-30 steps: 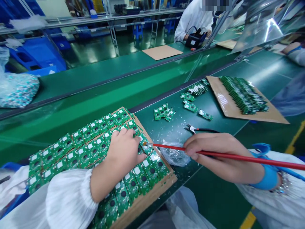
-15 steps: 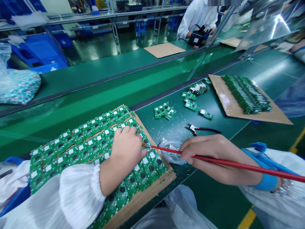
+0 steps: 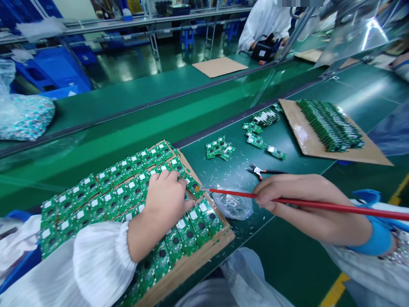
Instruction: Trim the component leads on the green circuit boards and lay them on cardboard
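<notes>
My left hand (image 3: 164,198) rests fingers down on rows of small green circuit boards (image 3: 108,196) laid overlapping on a cardboard sheet (image 3: 191,264). Its fingertips press a board near the sheet's right edge. My right hand (image 3: 306,204) pinches a long red-handled brush (image 3: 287,202). The brush tip touches a board just right of my left fingertips. A crumpled clear plastic bag (image 3: 233,204) lies under the brush shaft.
Black-handled cutters (image 3: 263,171) lie beyond my right hand. Loose boards (image 3: 220,149) are scattered mid-table, and a second cardboard sheet (image 3: 303,136) carries stacked boards at the right. A green conveyor belt (image 3: 143,123) runs behind. A person in white works at the far side.
The brush tip has shifted slightly right and up along the boards' edge. My right hand has drawn back a little; my left hand has stayed on the boards.
</notes>
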`<state>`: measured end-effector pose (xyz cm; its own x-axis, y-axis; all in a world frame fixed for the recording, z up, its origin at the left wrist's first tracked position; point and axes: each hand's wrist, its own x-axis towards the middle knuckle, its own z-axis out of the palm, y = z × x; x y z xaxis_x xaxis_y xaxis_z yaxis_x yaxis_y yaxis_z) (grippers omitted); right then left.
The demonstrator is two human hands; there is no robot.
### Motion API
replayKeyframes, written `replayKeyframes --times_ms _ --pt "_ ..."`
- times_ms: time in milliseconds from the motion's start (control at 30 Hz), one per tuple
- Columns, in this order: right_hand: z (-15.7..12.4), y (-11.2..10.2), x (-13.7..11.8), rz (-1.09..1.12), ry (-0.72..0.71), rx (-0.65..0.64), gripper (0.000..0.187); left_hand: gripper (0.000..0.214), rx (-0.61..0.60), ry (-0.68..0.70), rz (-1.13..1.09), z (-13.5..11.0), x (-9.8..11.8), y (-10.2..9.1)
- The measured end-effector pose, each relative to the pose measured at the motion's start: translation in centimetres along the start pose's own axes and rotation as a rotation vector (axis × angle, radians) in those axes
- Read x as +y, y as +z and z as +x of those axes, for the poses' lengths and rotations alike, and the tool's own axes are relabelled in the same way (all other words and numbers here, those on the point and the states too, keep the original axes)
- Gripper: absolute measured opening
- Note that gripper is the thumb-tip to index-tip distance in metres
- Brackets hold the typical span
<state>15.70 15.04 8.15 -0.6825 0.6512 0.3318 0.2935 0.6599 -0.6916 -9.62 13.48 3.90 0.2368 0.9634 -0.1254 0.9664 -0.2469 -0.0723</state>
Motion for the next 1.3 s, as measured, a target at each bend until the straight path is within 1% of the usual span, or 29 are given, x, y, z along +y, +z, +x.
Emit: replayKeyframes --times_ms 133,367,567,700,833,933,1200,1300 --pt "0.0 -0.1 0.3 -0.012 0.033 0.037 0.013 0.035 0.013 -0.007 -0.010 0.0 0.0 -0.2" --pt "0.5 0.3 0.7 0.024 0.017 0.021 0.013 0.036 0.050 0.004 -0.013 0.7 0.7 -0.3" --pt "0.7 0.8 1.0 0.027 -0.029 -0.038 0.014 0.034 0.067 0.007 -0.012 1.1 0.9 -0.1" --pt "0.7 1.0 1.1 0.013 -0.027 -0.068 0.014 0.035 0.071 0.013 -0.013 1.0 1.0 0.0" --pt "0.8 0.6 1.1 0.017 -0.010 -0.143 0.015 0.037 0.067 0.012 -0.017 1.0 1.0 0.1" --pt "0.8 0.0 1.1 0.011 0.001 -0.168 0.015 0.035 0.068 0.015 -0.019 1.0 1.0 0.1" --pt "0.5 -0.4 1.1 -0.017 0.024 -0.106 0.013 0.033 0.071 0.017 -0.025 1.0 0.9 0.3" --pt "0.0 -0.6 1.1 -0.019 0.033 -0.065 0.016 0.033 0.063 0.012 -0.032 0.9 0.8 0.1"
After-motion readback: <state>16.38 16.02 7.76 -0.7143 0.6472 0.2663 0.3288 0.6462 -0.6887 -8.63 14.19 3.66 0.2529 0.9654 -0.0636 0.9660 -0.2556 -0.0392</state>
